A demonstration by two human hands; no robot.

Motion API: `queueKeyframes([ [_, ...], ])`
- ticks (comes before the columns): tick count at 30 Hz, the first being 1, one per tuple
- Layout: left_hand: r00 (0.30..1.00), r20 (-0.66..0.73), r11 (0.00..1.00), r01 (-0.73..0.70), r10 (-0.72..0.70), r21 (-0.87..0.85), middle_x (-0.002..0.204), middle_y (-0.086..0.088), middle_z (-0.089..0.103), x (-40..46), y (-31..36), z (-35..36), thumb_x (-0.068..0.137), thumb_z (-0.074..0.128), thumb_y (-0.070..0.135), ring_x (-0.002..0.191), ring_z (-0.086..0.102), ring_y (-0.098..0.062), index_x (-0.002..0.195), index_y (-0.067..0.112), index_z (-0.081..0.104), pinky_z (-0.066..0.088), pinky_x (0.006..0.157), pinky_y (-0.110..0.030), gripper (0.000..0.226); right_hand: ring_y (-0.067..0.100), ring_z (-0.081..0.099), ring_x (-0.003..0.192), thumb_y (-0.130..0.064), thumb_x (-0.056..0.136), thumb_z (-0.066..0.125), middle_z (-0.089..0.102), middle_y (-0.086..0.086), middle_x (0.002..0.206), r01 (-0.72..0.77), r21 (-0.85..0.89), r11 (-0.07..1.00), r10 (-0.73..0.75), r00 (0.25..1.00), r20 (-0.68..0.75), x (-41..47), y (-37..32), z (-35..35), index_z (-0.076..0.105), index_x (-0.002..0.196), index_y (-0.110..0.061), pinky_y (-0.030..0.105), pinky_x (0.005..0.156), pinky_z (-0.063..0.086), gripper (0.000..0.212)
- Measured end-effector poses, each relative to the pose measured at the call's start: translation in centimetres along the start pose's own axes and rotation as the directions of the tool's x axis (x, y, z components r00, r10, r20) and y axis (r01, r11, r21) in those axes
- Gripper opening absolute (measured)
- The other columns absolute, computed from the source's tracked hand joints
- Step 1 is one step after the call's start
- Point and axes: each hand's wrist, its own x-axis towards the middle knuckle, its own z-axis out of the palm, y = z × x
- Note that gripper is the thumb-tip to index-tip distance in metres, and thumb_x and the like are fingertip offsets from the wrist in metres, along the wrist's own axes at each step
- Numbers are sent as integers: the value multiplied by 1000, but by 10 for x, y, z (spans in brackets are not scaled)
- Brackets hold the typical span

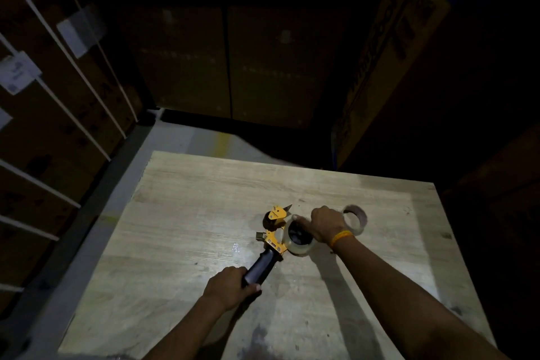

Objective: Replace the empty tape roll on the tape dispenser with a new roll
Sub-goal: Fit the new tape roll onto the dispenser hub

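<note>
An orange tape dispenser [274,233] with a black handle lies on the wooden table [190,213]. My left hand [229,286] grips the end of that handle. A clear tape roll [301,247] sits on the dispenser's hub, and my right hand [325,225] rests on top of it with fingers curled over its rim. Just right of that hand, an empty cardboard tape core [357,219] lies on the table. The dispenser's serrated blade points away from me at the far end.
Stacked cardboard boxes [58,114] with white straps and labels stand to the left, and more dark boxes rise behind and to the right. A grey floor strip [187,137] shows beyond the table's far edge. The scene is dim.
</note>
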Motion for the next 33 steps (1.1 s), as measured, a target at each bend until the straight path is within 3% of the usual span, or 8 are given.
queueKeyframes([
  [1, 1000, 5, 1000, 7, -7, -6, 93, 7, 59, 0, 0, 0, 80, 59, 78, 82, 58, -15, 99, 30, 58, 41, 66, -31, 51, 31, 68, 83, -80, 91, 32, 67, 12, 85, 10, 10, 1000, -10, 1000, -14, 1, 3, 0, 63, 84, -11, 34, 62, 48, 76],
  [3, 1000, 3, 1000, 12, -12, -3, 93, 8, 59, 0, 1, 0, 80, 59, 78, 82, 59, -15, 100, 30, 60, 42, 66, -30, 52, 34, 65, 105, -77, 88, 46, 68, 16, 116, 66, 86, 994, -67, 998, 16, 3, 5, 1, 63, 118, -9, 40, 78, 55, 76],
  [6, 1000, -2, 1000, 8, -8, 4, 94, 8, 59, 1, 0, 1, 80, 58, 78, 83, 59, -15, 110, 25, 66, 44, 68, -31, 62, 34, 49, 131, -63, 75, 74, 48, 14, 148, 196, 187, 963, -222, 966, 132, 0, -1, 2, 37, 152, -15, 46, 102, 51, 98],
  [14, 997, 57, 996, -56, 52, 70, 91, 3, 55, -4, 8, -1, 78, 54, 83, 82, 57, -18, 104, 20, 67, 42, 67, -32, 69, 36, 47, 128, -40, 64, 89, 44, 14, 148, 225, 58, 973, -230, 968, 98, -1, -21, 32, 28, 154, -15, 48, 92, 57, 112],
  [21, 924, 276, 960, -279, 265, 12, 81, -2, 62, -22, 31, -7, 80, 60, 77, 83, 66, -29, 95, 21, 67, 43, 65, -36, 58, 37, 44, 133, -49, 65, 88, 39, 14, 154, 198, 90, 976, -205, 976, 77, -4, -16, 40, 22, 158, -15, 48, 95, 56, 118],
  [26, 897, 335, 957, -285, 288, -58, 70, 11, 64, -17, 36, -11, 77, 62, 76, 78, 70, -20, 99, 30, 74, 57, 76, -41, 52, 39, 36, 141, -54, 67, 86, 30, 15, 162, 174, 147, 974, -187, 979, 83, -7, -13, 41, 15, 160, -13, 49, 102, 52, 125],
  [29, 921, 267, 959, -275, 284, -71, 72, 15, 71, -7, 30, -12, 78, 58, 80, 77, 72, -14, 97, 33, 80, 60, 77, -37, 56, 38, 27, 149, -49, 68, 88, 18, 16, 167, 145, 235, 961, -166, 983, 75, -13, -9, 44, 9, 161, -11, 48, 112, 45, 129],
  [33, 977, -34, 977, -210, 209, -38, 86, 9, 78, 7, 33, -22, 80, 52, 75, 78, 71, -9, 94, 30, 80, 53, 66, -28, 54, 36, 22, 152, -49, 70, 87, 16, 15, 168, 134, 295, 946, -145, 989, 15, -27, -6, 52, 7, 161, -10, 48, 114, 42, 127],
])
